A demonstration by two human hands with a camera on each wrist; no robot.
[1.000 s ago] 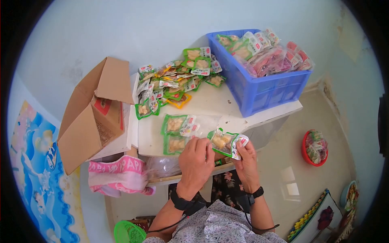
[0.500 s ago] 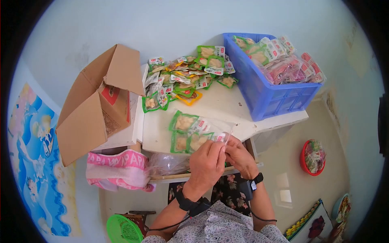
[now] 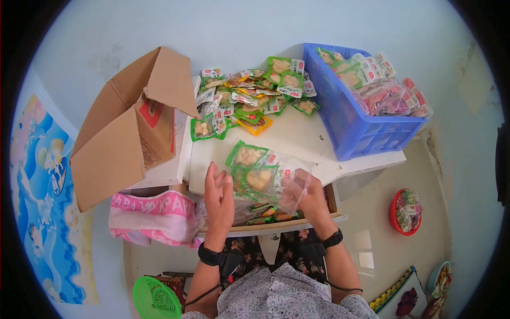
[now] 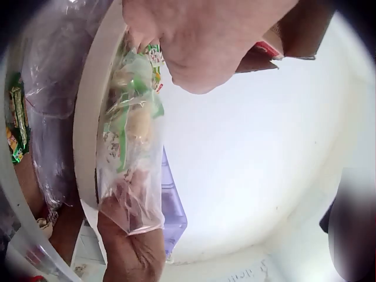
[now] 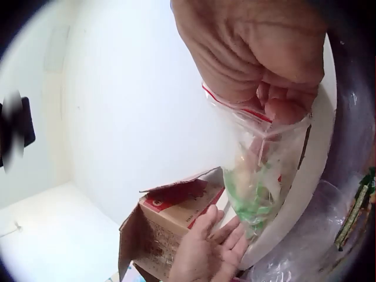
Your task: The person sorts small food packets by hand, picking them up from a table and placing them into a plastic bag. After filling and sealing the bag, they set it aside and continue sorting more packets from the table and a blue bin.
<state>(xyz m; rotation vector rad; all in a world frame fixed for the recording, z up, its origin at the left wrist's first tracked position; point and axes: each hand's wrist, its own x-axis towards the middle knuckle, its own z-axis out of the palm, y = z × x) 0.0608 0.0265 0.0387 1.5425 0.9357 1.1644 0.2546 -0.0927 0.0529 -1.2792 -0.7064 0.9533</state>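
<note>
Green-edged vacuum food packets (image 3: 259, 178) with pale pieces inside lie in a clear zip bag (image 3: 296, 164) above the table's front edge. My right hand (image 3: 314, 201) holds the bag at its mouth, with some fingers showing through the plastic. In the right wrist view a red zip line (image 5: 238, 107) runs along the mouth beside that hand. My left hand (image 3: 219, 198) stands by the bag's closed end with its fingers extended, holding nothing. The left wrist view shows the bag hanging over the fingers of the right hand (image 4: 136, 191).
Loose food packets (image 3: 249, 101) form a heap at the back of the white table (image 3: 297, 133). A blue crate (image 3: 366, 135) full of bagged packets stands right, an opened cardboard box (image 3: 111, 159) left. The front drawer (image 3: 255, 229) holds plastic bags and wrapped snacks (image 3: 271, 214).
The packet held by the right hand went into the bag beside the others. The left hand has come away to the left and spread its fingers; the bag is now lifted towards me.
</note>
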